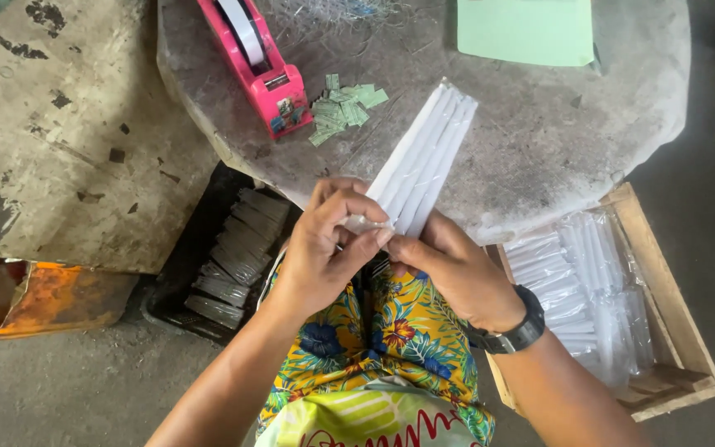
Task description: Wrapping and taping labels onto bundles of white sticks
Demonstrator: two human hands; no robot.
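Hands, left point(318, 248) and right point(448, 273), pinch candle pack point(424, 161) end at table edge point(539, 217); tabletop ahead open.

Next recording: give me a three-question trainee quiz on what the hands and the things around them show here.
1. True or false: both hands grip the near end of the clear packet of white candles.
2. Which item lies nearest the pink tape dispenser? A) the small green paper slips B) the wooden crate C) the black tray
3. Fill in: the wristwatch is on the ___ hand.

Key
1. True: the left hand and the right hand meet at that end.
2. A: the small green paper slips lie beside it on the round table; the wooden crate and the black tray sit lower down.
3. right
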